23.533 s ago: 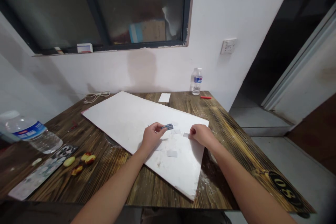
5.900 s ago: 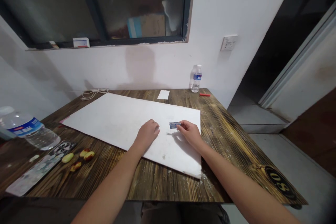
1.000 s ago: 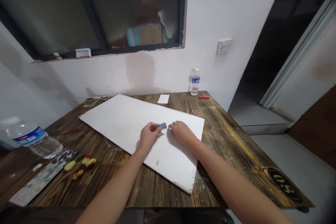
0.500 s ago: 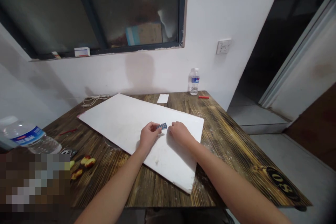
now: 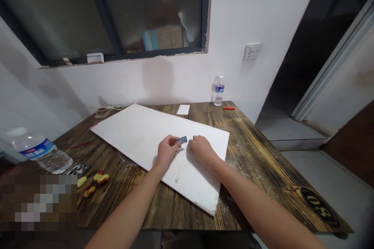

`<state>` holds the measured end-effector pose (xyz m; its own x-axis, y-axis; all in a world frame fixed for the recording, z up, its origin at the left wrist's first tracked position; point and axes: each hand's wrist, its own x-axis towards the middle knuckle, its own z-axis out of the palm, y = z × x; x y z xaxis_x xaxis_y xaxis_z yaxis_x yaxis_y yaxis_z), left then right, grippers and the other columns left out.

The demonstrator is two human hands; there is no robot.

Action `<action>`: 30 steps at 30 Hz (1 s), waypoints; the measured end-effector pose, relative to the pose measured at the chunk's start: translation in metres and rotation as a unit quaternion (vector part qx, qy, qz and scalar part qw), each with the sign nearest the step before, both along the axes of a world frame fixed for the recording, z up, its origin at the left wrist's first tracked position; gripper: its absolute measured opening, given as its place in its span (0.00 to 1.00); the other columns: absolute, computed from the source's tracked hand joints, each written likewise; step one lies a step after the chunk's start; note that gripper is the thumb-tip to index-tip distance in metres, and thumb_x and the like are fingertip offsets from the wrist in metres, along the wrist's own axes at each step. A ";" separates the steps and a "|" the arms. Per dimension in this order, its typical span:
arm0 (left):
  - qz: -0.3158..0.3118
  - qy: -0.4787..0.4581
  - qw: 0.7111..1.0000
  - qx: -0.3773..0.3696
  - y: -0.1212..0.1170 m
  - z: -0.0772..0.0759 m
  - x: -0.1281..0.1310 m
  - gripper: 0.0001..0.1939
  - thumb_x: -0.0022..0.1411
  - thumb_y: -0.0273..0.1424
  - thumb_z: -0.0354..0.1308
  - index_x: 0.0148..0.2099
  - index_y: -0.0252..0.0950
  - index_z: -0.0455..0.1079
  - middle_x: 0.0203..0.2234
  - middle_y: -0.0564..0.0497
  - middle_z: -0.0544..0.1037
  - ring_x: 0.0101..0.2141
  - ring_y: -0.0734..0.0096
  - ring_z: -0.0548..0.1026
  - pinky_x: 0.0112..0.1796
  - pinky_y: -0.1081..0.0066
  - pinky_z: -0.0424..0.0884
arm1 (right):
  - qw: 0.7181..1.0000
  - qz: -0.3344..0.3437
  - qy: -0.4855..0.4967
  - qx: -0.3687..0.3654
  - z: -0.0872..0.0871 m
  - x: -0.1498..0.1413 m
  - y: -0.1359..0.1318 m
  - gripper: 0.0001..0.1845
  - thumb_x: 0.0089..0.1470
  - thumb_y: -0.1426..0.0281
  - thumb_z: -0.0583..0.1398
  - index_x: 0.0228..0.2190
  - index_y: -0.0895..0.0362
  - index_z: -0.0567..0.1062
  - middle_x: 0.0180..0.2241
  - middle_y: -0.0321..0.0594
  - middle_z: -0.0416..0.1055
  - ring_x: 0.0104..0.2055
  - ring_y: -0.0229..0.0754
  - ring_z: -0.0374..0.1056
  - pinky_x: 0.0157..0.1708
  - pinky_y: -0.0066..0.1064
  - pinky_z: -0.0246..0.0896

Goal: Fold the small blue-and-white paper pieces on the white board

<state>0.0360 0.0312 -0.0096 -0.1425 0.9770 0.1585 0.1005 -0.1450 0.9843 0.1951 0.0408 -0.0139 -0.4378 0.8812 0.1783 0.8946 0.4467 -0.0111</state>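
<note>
Blue piece (image 5: 182, 140), long axis toward right hand (image 5: 201, 148)

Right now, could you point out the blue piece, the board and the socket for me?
Blue piece (image 5: 183, 139): head view, on its uncovered end.
Board (image 5: 143, 132): head view, on a bare part of its white top face.
Socket (image 5: 251, 51): head view, on the middle of its faceplate.
</note>
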 end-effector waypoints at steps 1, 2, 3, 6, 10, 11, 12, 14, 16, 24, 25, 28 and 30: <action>0.001 0.006 1.000 0.002 0.000 -0.001 0.000 0.12 0.43 0.33 0.68 0.30 0.34 0.73 0.24 0.51 0.76 0.26 0.73 0.73 0.22 0.77 0.71 | 1.000 -0.002 0.002 0.000 0.000 0.000 0.000 0.13 0.57 0.79 0.52 0.38 0.62 0.75 0.37 0.51 0.71 0.40 0.48 0.66 0.39 0.34 0.54; 0.001 0.011 1.000 0.003 0.001 -0.001 -0.001 0.12 0.43 0.33 0.68 0.31 0.34 0.73 0.24 0.51 0.76 0.25 0.74 0.72 0.23 0.77 0.71 | 1.000 -0.004 0.004 0.000 0.000 0.001 0.001 0.12 0.57 0.79 0.52 0.38 0.62 0.74 0.37 0.51 0.71 0.40 0.47 0.66 0.38 0.34 0.54; 0.001 0.016 1.000 0.002 0.001 -0.002 -0.001 0.12 0.43 0.33 0.67 0.31 0.34 0.73 0.24 0.51 0.76 0.25 0.74 0.73 0.23 0.77 0.71 | 1.000 -0.004 0.007 0.001 0.000 0.002 0.001 0.12 0.57 0.78 0.52 0.38 0.61 0.74 0.37 0.50 0.71 0.40 0.47 0.66 0.38 0.34 0.54; -0.003 0.030 1.000 0.004 0.001 -0.003 -0.002 0.11 0.45 0.33 0.67 0.32 0.34 0.73 0.24 0.51 0.76 0.26 0.73 0.73 0.24 0.77 0.71 | 1.000 0.010 0.024 0.003 0.001 0.006 0.001 0.13 0.58 0.76 0.52 0.40 0.60 0.74 0.37 0.48 0.71 0.39 0.47 0.66 0.37 0.33 0.54; -0.007 0.036 0.999 0.010 0.002 -0.004 -0.003 0.11 0.45 0.33 0.67 0.32 0.34 0.73 0.25 0.50 0.77 0.27 0.72 0.74 0.24 0.76 0.72 | 0.999 0.016 0.028 -0.021 0.006 0.011 0.000 0.13 0.58 0.74 0.52 0.41 0.61 0.75 0.39 0.49 0.70 0.40 0.46 0.66 0.38 0.33 0.54; -0.007 0.034 0.999 0.012 0.002 -0.004 -0.003 0.11 0.45 0.33 0.67 0.32 0.34 0.73 0.25 0.50 0.77 0.27 0.72 0.74 0.24 0.76 0.72 | 0.999 0.015 0.024 -0.029 0.007 0.012 0.000 0.13 0.58 0.74 0.53 0.41 0.61 0.75 0.39 0.50 0.70 0.41 0.47 0.66 0.38 0.32 0.54; -0.007 0.033 0.999 0.012 0.002 -0.004 -0.003 0.11 0.45 0.33 0.67 0.31 0.34 0.73 0.26 0.50 0.77 0.27 0.72 0.74 0.24 0.76 0.71 | 0.999 0.014 0.020 -0.035 0.008 0.012 0.000 0.13 0.58 0.75 0.53 0.41 0.62 0.75 0.39 0.50 0.70 0.41 0.47 0.66 0.38 0.32 0.55; -0.007 0.037 0.999 0.013 0.003 -0.005 -0.002 0.11 0.45 0.33 0.67 0.31 0.34 0.73 0.26 0.50 0.77 0.27 0.72 0.74 0.25 0.76 0.71 | 0.999 0.012 0.010 -0.041 0.011 0.011 -0.001 0.13 0.57 0.76 0.53 0.40 0.62 0.75 0.39 0.51 0.71 0.41 0.47 0.67 0.38 0.32 0.55; -0.008 0.042 0.999 0.012 0.004 -0.006 -0.002 0.10 0.45 0.33 0.67 0.31 0.34 0.73 0.26 0.50 0.77 0.27 0.72 0.74 0.25 0.76 0.72 | 0.999 0.012 -0.004 -0.038 0.012 0.008 -0.002 0.13 0.57 0.77 0.52 0.40 0.63 0.75 0.39 0.52 0.71 0.40 0.48 0.67 0.37 0.33 0.56; -0.011 0.036 0.999 0.004 0.005 -0.007 -0.001 0.09 0.46 0.31 0.66 0.32 0.34 0.72 0.24 0.52 0.76 0.26 0.73 0.73 0.26 0.75 0.71 | 0.999 0.002 -0.015 -0.039 0.008 0.003 0.001 0.15 0.56 0.80 0.50 0.39 0.63 0.75 0.38 0.53 0.72 0.40 0.50 0.69 0.37 0.34 0.57; -0.008 0.039 0.999 0.003 0.004 -0.006 -0.001 0.09 0.46 0.31 0.66 0.32 0.34 0.72 0.24 0.52 0.76 0.26 0.73 0.73 0.26 0.76 0.71 | 0.999 0.003 -0.014 -0.037 0.008 0.002 0.001 0.15 0.56 0.79 0.51 0.39 0.63 0.75 0.37 0.53 0.72 0.40 0.50 0.69 0.37 0.34 0.57; -0.004 0.041 0.999 0.005 0.002 -0.002 -0.001 0.10 0.46 0.32 0.66 0.31 0.34 0.73 0.24 0.52 0.76 0.26 0.73 0.73 0.25 0.76 0.71 | 0.999 0.003 -0.012 -0.031 0.007 0.002 0.000 0.14 0.57 0.79 0.51 0.39 0.63 0.74 0.38 0.53 0.72 0.40 0.49 0.69 0.37 0.34 0.57; -0.003 0.036 0.999 0.005 0.001 -0.001 -0.001 0.10 0.45 0.32 0.66 0.31 0.34 0.72 0.25 0.51 0.77 0.27 0.73 0.74 0.25 0.76 0.71 | 1.000 0.001 -0.008 -0.025 0.007 0.002 -0.001 0.14 0.57 0.79 0.50 0.40 0.63 0.74 0.38 0.53 0.72 0.40 0.49 0.69 0.37 0.34 0.57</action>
